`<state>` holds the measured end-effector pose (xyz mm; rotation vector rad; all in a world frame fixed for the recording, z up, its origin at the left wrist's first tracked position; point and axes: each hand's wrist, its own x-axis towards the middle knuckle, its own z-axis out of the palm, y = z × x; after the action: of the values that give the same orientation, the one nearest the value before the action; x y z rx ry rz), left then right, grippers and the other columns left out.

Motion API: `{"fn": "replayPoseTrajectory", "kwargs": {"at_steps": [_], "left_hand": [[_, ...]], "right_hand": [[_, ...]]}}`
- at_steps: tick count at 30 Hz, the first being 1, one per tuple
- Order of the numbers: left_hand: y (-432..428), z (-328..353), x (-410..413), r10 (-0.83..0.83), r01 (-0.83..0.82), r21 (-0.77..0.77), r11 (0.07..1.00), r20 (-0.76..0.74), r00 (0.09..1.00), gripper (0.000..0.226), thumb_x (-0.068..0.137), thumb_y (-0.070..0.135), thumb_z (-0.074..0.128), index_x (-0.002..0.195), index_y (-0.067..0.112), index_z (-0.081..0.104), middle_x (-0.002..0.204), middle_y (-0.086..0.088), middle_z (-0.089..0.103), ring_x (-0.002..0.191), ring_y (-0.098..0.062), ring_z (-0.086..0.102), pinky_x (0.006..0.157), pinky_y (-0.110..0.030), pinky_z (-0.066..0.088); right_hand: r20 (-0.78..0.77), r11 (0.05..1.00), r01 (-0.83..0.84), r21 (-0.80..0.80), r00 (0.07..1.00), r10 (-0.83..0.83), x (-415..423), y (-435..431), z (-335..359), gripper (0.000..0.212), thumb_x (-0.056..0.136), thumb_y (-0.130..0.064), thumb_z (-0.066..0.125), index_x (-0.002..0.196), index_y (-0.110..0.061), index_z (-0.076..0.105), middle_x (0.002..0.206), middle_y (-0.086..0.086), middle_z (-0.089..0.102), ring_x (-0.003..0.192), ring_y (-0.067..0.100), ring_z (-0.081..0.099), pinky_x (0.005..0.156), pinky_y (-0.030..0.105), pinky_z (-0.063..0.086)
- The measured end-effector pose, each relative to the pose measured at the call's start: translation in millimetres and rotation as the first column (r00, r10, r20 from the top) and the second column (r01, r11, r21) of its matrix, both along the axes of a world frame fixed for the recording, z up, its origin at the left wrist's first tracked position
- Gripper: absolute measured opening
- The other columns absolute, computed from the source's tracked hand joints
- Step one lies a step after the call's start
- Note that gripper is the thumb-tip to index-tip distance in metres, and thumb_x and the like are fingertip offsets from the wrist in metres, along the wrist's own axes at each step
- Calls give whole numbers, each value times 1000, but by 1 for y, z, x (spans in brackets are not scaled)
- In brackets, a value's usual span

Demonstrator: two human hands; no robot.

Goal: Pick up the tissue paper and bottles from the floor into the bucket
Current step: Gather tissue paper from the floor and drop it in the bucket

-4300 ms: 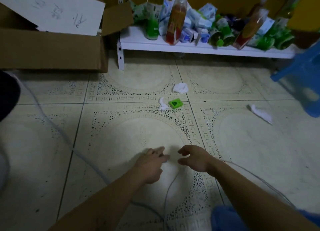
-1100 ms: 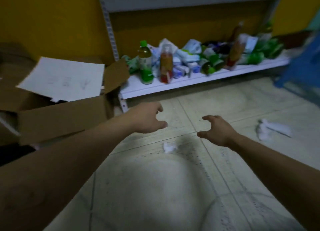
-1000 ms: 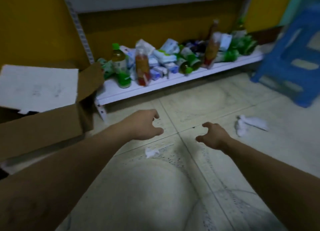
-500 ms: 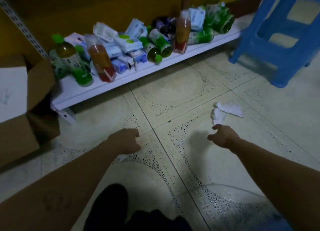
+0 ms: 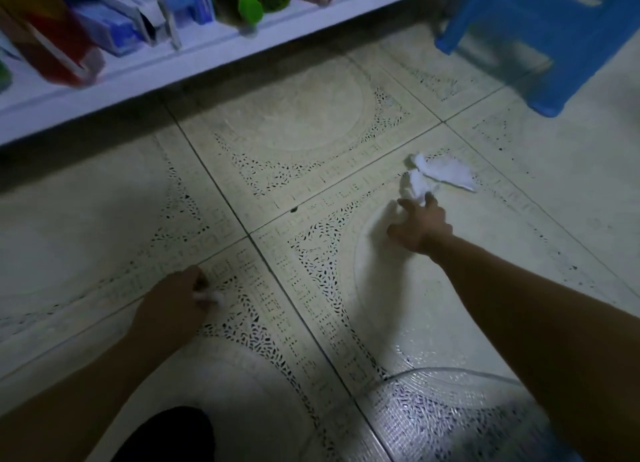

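A crumpled white tissue [image 5: 438, 174] lies on the patterned floor tiles at the right. My right hand [image 5: 420, 224] reaches it with fingers spread, the fingertips touching its near end. My left hand [image 5: 173, 304] is down on the floor at the lower left, fingers closed over a small white tissue scrap [image 5: 211, 297] that peeks out beside the thumb. A clear plastic bucket rim [image 5: 450, 371] shows at the bottom right under my right forearm. Bottles [image 5: 239, 0] lie on the low white shelf at the top.
The white shelf [image 5: 166, 70] runs along the top with boxes and bottles on it. A blue plastic stool [image 5: 540, 42] stands at the top right. A dark shape [image 5: 166, 434], maybe my knee, is at the bottom left.
I have leaned lower and closer to the floor. My right hand has reached forward to the large tissue. My left hand has dropped onto the small scrap and closed on it.
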<state>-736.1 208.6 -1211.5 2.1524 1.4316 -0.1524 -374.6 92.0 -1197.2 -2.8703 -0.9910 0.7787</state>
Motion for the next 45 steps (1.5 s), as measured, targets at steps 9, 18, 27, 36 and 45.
{"fn": "replayPoseTrajectory", "kwargs": {"at_steps": [9, 18, 27, 36, 45], "left_hand": [[-37, 8, 95, -79, 103, -156, 982, 154, 985, 26, 78, 28, 77, 61, 22, 59, 69, 3, 67, 59, -10, 59, 61, -25, 52], [-35, -10, 112, 12, 22, -209, 978, 162, 987, 22, 80, 14, 73, 70, 14, 54, 75, -3, 67, 59, -12, 61, 48, -23, 46], [-36, -16, 115, -74, 95, -153, 984, 136, 988, 17, 86, 10, 64, 73, 11, 53, 94, 3, 72, 66, -9, 61, 54, -27, 49], [-28, 6, 98, 30, 30, -327, 945, 175, 984, 17, 82, 14, 72, 74, 13, 56, 78, -8, 63, 68, -19, 59, 59, -25, 44], [-30, 73, -9, 158, -110, -199, 974, 242, 957, 7, 80, 18, 72, 75, 16, 67, 78, 5, 60, 76, -10, 56, 51, -8, 32]], "right_hand": [[36, 963, -258, 74, 966, 256, -7, 5, 7, 21, 89, -19, 53, 100, -11, 68, 99, 10, 69, 86, 25, 63, 77, 37, 55], [-58, 972, 135, 190, 990, -126, 55, 24, 11, 54, 87, -29, 60, 135, -9, 42, 102, 17, 64, 90, 30, 63, 78, 46, 57], [222, 999, -47, -22, 974, 51, 63, 46, -15, 46, 93, -42, 47, 132, -19, 51, 108, 9, 62, 104, 26, 59, 94, 45, 49], [177, 808, -589, -16, 794, 582, -80, 12, -8, 25, 97, -24, 44, 105, -11, 64, 83, 4, 67, 65, 14, 62, 57, 23, 50], [94, 704, -710, 6, 702, 706, -199, 1, -14, 23, 94, -10, 45, 105, -9, 65, 107, 13, 67, 99, 31, 62, 78, 33, 44]]}}
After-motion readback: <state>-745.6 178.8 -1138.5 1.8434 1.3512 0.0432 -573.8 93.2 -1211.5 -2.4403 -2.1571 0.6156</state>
